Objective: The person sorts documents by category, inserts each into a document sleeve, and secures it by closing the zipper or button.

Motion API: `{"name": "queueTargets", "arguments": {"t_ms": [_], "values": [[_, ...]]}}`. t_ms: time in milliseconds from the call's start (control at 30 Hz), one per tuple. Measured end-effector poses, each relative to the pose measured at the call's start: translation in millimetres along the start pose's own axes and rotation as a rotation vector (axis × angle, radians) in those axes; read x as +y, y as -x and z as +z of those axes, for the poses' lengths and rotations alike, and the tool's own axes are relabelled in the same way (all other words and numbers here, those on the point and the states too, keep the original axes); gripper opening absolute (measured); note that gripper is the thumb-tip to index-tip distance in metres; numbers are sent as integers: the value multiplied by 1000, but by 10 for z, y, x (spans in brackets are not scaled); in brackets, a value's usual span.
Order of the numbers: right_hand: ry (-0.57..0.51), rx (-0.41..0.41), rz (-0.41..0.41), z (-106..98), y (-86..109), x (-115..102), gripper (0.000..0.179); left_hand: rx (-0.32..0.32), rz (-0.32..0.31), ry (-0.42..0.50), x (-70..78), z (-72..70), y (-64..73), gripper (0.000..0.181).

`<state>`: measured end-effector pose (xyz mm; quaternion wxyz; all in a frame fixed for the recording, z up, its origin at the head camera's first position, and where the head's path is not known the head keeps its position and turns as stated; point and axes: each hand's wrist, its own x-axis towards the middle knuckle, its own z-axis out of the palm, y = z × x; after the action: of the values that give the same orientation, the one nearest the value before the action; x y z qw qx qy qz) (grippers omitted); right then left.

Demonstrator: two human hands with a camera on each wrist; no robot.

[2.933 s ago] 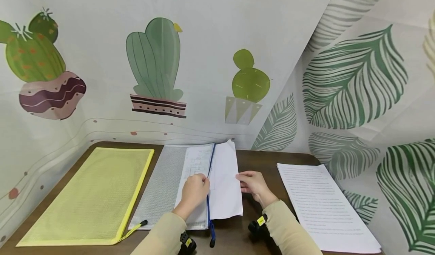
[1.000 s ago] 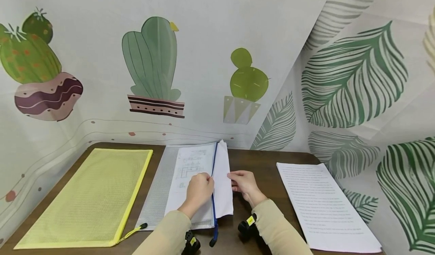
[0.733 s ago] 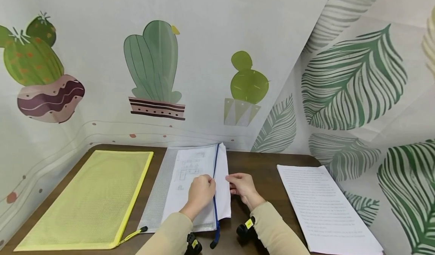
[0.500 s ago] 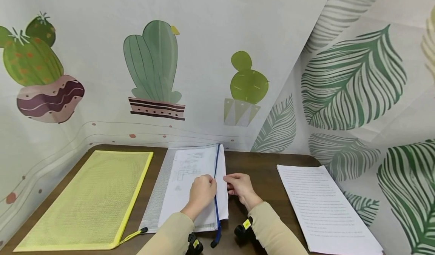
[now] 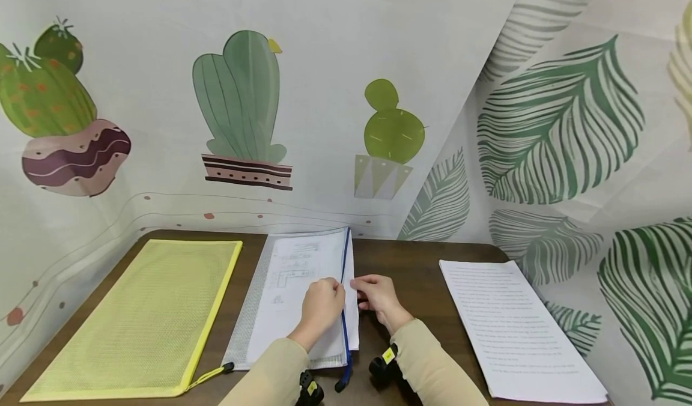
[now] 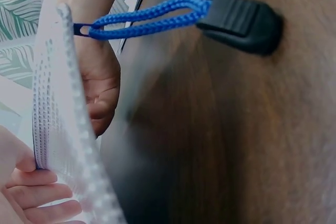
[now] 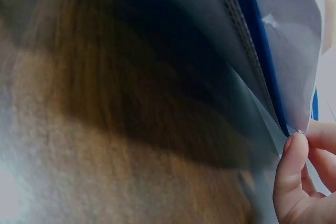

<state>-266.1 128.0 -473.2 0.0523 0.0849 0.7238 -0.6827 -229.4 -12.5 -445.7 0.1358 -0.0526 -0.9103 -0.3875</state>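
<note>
A clear mesh zip pouch [image 5: 245,334] with a blue zip edge lies at the middle of the table. Paper sheets [image 5: 351,328] are mostly inside it, with a narrow strip sticking out past the zip. My left hand [image 5: 322,307] pinches the pouch's opening edge; in the left wrist view its fingers [image 6: 39,195] curl at that edge. Thumb and fingers of my right hand [image 5: 381,298] pinch the sheets' outer edge, as the right wrist view shows with the paper [image 7: 294,40]. A blue cord with a black zip pull [image 6: 241,24] hangs from the pouch's near corner.
To the left lies a flat yellow mesh zip pouch [image 5: 140,316], its yellow cord pull [image 5: 211,376] pointing toward the clear pouch. A stack of printed paper [image 5: 519,328] rests at the right. Behind the brown table [image 5: 411,256] hangs a cactus-print cloth [image 5: 324,93].
My right hand has moved left, sliding the paper sheets farther into the clear pouch, so the strip outside has narrowed. My left hand keeps its hold on the pouch edge.
</note>
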Motion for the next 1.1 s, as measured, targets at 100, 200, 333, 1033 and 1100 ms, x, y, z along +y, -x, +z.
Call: {"name": "queueTargets", "arguments": {"t_ms": [100,200,333,1033,1100], "values": [[-13,-2,3,10,0,4,28,1,-10,19,-1,1,1,23],[-24,-2,8,21,-6,10,28,9,-18,60,-17,9,2,21],[-29,-8,7,30,-14,26,28,24,-19,127,-59,24,2,19],[33,51,9,150,-38,53,26,6,-197,347,-158,16,-5,21],[50,56,3,162,-33,51,26,2,-206,361,-144,6,-4,21]]}}
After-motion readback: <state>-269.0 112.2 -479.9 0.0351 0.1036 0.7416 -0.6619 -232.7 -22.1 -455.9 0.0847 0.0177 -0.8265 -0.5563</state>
